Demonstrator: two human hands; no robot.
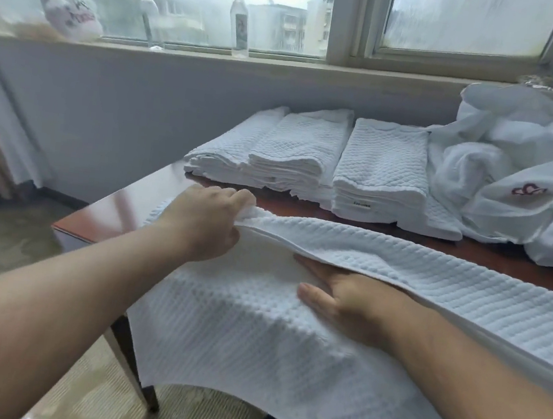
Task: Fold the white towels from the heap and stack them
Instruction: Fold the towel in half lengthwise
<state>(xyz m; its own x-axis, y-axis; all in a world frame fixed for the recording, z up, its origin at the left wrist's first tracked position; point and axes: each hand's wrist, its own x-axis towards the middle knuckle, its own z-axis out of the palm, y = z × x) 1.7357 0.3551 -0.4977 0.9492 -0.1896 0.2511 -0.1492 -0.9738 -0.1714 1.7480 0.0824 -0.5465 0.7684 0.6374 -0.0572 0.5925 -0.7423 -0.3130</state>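
1. L hand (208,222) is gripping the waffle-weave towel (253,337) at its doubled edge, far-left corner. Fingers are curling over the cloth, knuckles up.
2. R hand (344,299) is lying flat between the towel's two layers: fingers straight, pointing left, thumb spread. Palm is pressing on the lower layer, holding nothing. Upper layer is draping over the fingers & wrist.
3. Towel is lying across the near part of the wooden table (124,205). Lower layer is hanging over the near edge toward the person; upper fold is running off to the right, out of view.
4. Folded towels are sitting at the table's far side, by the wall: left stack (227,148), mid stack (302,150), right stack (382,162), touching side by side. Small tag is showing on the front of the right stack.
5. Heap (515,160) of unfolded white linen is piling up far right, just beside the right stack. One piece is showing a red logo (528,191).
6. Windowsill (284,64) behind: clear water bottle (240,22) standing upright, second bottle (149,15) left of it, white pouch (74,19) w/ red lettering further left.
7. Patterned carpet (5,247) is showing left of the table.
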